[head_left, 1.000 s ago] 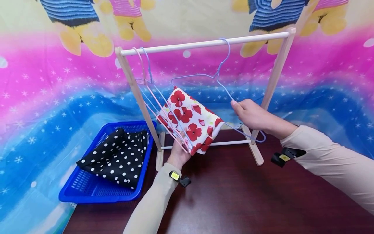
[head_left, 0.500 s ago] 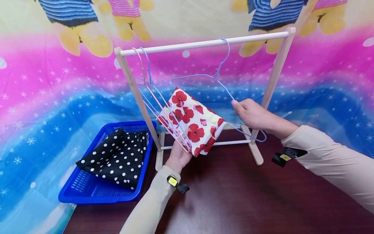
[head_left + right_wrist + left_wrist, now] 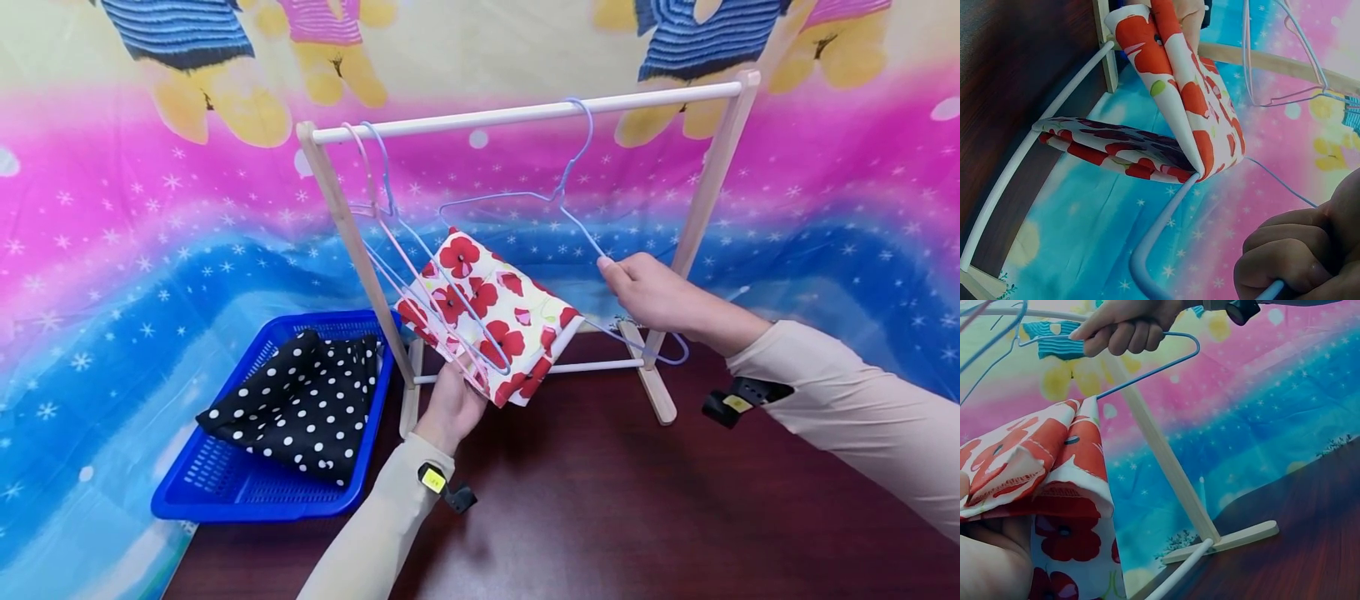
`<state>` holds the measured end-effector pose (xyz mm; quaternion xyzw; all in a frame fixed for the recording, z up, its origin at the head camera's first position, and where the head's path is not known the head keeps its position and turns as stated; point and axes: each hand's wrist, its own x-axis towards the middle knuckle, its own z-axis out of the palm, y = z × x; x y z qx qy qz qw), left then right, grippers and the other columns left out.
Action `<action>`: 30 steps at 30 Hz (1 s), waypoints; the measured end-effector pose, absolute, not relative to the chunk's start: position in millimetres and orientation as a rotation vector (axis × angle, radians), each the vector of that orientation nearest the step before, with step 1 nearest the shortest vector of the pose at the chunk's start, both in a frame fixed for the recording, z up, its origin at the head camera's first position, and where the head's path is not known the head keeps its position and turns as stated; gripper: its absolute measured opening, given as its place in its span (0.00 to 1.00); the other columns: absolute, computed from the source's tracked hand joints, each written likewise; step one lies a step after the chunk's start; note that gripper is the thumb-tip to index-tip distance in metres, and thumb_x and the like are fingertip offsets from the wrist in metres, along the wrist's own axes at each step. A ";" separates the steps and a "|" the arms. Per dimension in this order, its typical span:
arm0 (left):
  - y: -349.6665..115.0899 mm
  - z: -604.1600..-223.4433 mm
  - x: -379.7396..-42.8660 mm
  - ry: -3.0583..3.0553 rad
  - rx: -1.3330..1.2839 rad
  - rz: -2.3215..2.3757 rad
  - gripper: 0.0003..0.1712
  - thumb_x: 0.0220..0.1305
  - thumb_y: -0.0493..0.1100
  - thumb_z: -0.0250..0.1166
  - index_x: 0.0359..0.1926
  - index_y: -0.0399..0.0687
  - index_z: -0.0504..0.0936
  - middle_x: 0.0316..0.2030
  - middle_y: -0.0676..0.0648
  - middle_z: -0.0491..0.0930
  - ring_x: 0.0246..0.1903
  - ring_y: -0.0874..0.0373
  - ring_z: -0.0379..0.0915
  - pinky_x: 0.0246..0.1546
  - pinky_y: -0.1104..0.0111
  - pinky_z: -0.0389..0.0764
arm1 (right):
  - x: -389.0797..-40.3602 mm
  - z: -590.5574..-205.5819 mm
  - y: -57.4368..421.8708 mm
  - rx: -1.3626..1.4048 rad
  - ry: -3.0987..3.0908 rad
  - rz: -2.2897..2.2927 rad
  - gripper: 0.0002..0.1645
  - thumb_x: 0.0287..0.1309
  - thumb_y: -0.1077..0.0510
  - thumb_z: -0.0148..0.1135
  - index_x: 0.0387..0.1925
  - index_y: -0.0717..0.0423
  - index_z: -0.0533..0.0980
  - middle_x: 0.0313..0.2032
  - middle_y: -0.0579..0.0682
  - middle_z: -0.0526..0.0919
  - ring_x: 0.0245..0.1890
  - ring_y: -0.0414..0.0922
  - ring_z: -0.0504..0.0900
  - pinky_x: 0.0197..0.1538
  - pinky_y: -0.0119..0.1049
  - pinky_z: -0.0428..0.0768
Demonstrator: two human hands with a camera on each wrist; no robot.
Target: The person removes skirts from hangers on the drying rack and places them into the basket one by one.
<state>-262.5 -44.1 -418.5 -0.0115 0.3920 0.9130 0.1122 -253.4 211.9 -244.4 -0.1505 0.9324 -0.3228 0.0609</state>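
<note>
A white cloth with red flowers (image 3: 517, 287) lies folded over the bottom bar of a blue wire hanger (image 3: 495, 195), which hangs from the rack's top rail. My left hand (image 3: 452, 407) holds the cloth's near lower edge; in the left wrist view the fingers (image 3: 997, 562) are beneath the fabric, mostly hidden. On the hanger's right sloping arm, my right hand (image 3: 648, 292) grips the wire with curled fingers. The right wrist view shows the cloth (image 3: 1219, 122) hanging down on both sides of the bar, the front layer lifted toward the left hand.
A pink hanger (image 3: 397, 250) and another blue hanger (image 3: 386, 167) hang at the rack's left end, overlapping the cloth. Left of the wooden rack (image 3: 708, 175), a blue basket (image 3: 262, 506) holds a black polka-dot cloth (image 3: 300, 408). All stand on a dark table (image 3: 600, 500).
My left hand has drawn slightly down and toward me with the cloth, whose lower part spreads a little wider. The left blue hanger's lower end has shifted rightward. The right hand has hardly moved.
</note>
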 end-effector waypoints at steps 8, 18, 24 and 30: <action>-53.5 -411.1 -256.8 1.161 -0.077 2.668 0.24 0.81 0.53 0.44 0.70 0.51 0.60 0.54 0.56 0.80 0.56 0.64 0.77 0.56 0.71 0.78 | -253.3 -243.9 211.5 -0.463 2.833 -0.970 0.34 0.81 0.44 0.29 0.17 0.52 0.60 0.14 0.44 0.58 0.14 0.40 0.58 0.20 0.36 0.65; -55.8 -409.2 -247.8 1.158 -0.069 2.680 0.21 0.81 0.50 0.45 0.68 0.51 0.61 0.53 0.55 0.81 0.52 0.65 0.80 0.60 0.69 0.78 | -256.3 -242.1 214.5 -0.467 2.842 -0.942 0.34 0.82 0.45 0.29 0.17 0.52 0.61 0.14 0.44 0.58 0.14 0.40 0.56 0.21 0.36 0.62; -56.9 -407.6 -243.0 1.134 -0.027 2.699 0.19 0.80 0.48 0.48 0.67 0.53 0.62 0.49 0.57 0.84 0.50 0.65 0.82 0.52 0.70 0.83 | -257.2 -241.4 216.5 -0.445 2.849 -0.935 0.34 0.82 0.45 0.30 0.17 0.53 0.62 0.14 0.44 0.59 0.15 0.41 0.57 0.21 0.36 0.62; -59.0 -404.8 -238.9 1.129 0.010 2.693 0.19 0.81 0.45 0.46 0.68 0.52 0.62 0.49 0.56 0.84 0.50 0.65 0.83 0.51 0.70 0.84 | -257.6 -241.1 218.1 -0.428 2.849 -0.957 0.35 0.81 0.43 0.30 0.17 0.53 0.62 0.14 0.44 0.59 0.15 0.41 0.57 0.21 0.37 0.63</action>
